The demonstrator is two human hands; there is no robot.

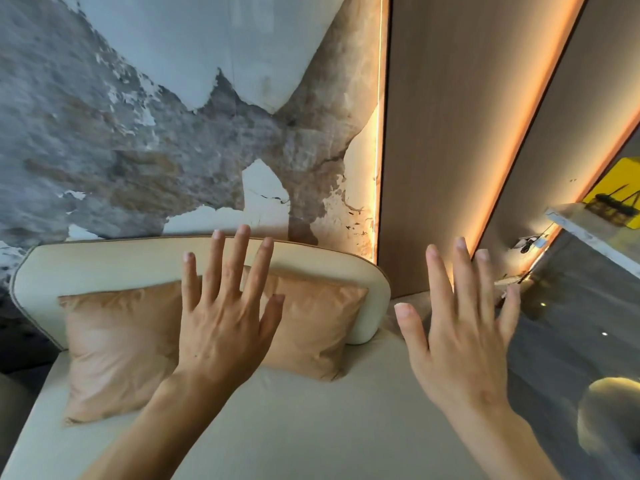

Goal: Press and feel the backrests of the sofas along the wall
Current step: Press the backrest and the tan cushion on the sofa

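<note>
A cream sofa stands against the wall; its rounded backrest (104, 265) runs across the middle of the view and its seat (311, 420) fills the foreground. An orange cushion (114, 341) leans on the backrest. My left hand (225, 327) is held up in front of the cushion and backrest with fingers spread, holding nothing; whether it touches them I cannot tell. My right hand (460, 334) hovers with fingers apart past the backrest's right end, over the seat edge, touching nothing.
A marbled grey and brown wall panel (156, 116) rises behind the sofa. Wood panels (450, 133) with lit vertical strips stand to the right. A pale shelf (588, 233) with a yellow object is at far right, above a dark glossy floor (571, 323).
</note>
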